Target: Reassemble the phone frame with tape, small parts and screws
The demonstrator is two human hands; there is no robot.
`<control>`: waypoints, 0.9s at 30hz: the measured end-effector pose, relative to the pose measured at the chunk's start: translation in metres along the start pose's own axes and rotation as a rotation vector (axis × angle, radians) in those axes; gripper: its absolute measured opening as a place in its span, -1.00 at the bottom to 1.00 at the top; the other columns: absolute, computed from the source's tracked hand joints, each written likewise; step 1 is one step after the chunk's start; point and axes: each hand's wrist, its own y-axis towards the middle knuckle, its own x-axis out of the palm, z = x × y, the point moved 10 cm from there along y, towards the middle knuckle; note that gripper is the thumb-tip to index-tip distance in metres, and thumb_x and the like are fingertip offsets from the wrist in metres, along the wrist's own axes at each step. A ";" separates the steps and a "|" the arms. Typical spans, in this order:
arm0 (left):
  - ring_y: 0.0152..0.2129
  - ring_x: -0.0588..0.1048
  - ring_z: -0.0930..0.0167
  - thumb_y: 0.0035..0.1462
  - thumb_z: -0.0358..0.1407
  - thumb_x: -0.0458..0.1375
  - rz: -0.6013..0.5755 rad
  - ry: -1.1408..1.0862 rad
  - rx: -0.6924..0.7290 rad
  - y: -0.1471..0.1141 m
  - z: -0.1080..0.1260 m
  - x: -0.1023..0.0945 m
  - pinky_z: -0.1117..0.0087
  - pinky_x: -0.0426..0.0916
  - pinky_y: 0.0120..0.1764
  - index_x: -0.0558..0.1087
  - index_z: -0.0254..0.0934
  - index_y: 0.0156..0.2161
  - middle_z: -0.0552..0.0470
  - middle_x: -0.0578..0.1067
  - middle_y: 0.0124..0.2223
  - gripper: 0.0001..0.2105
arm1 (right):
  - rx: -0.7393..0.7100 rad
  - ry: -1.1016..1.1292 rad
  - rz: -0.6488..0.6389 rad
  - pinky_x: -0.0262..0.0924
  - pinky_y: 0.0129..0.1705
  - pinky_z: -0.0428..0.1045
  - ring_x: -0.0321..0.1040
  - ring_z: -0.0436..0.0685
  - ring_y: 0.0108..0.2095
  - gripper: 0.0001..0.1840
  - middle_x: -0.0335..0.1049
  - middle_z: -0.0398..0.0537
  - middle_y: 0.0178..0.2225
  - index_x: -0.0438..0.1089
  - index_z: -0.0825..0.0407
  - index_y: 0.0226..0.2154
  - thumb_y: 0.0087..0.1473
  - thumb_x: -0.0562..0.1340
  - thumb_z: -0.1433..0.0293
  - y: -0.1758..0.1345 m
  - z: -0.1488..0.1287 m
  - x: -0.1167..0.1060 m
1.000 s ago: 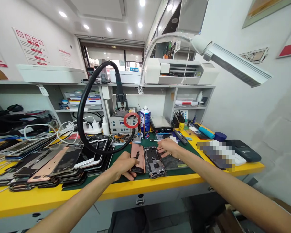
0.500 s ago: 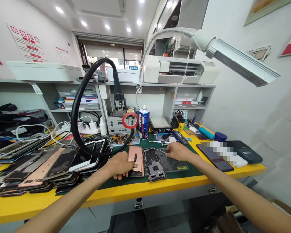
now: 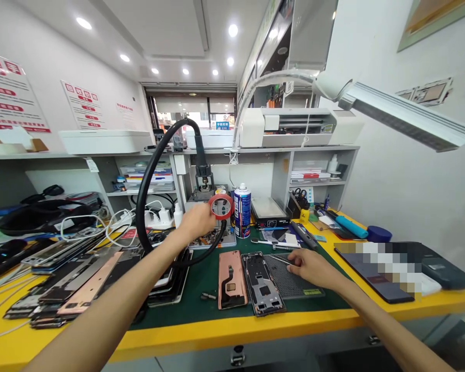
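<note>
Head view: a slim metal tool (image 3: 280,260) is pinched by the right hand (image 3: 309,265) over a perforated mat (image 3: 296,284); whether the red ring (image 3: 231,208) is gripped by the left hand (image 3: 197,222) cannot be told.

The red ring (image 3: 232,207) stands upright near the blue can (image 3: 242,213); the thin metal tool (image 3: 280,260) slants over the perforated mat (image 3: 294,283).

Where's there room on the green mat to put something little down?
There's bare green mat between the stacked devices and the pink panel, though one small part lies there. Another patch shows between the right hand and the dark slab. It's crowded at the left with devices, and at the back around the blue can.
</note>
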 end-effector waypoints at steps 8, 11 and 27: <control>-0.08 0.49 0.26 0.26 -0.20 0.17 0.131 0.019 0.096 0.080 0.012 -0.042 0.11 0.45 -0.07 0.39 -0.30 0.09 -0.13 0.44 0.08 -0.65 | -0.031 0.157 0.182 0.26 -0.18 0.05 0.42 0.27 -0.17 -0.65 0.47 0.07 -0.20 0.47 0.00 -0.13 0.11 0.20 0.16 -0.014 0.006 0.003; -0.08 0.49 0.26 0.26 -0.20 0.17 0.105 0.008 0.087 0.088 0.007 -0.037 0.11 0.45 -0.08 0.39 -0.29 0.09 -0.12 0.44 0.07 -0.66 | -0.043 0.188 0.198 0.27 -0.20 0.05 0.42 0.26 -0.18 -0.62 0.45 0.06 -0.20 0.47 -0.02 -0.13 0.12 0.18 0.11 -0.015 0.007 0.005; -0.15 0.50 0.28 0.28 -0.17 0.14 0.252 -0.144 0.215 0.010 0.012 -0.111 0.17 0.44 -0.10 0.43 -0.34 0.01 -0.06 0.47 -0.01 -0.69 | -0.071 0.317 0.286 0.30 -0.27 0.06 0.40 0.22 -0.28 -0.63 0.44 -0.02 -0.30 0.52 -0.03 -0.16 0.03 0.28 0.12 -0.019 0.011 -0.002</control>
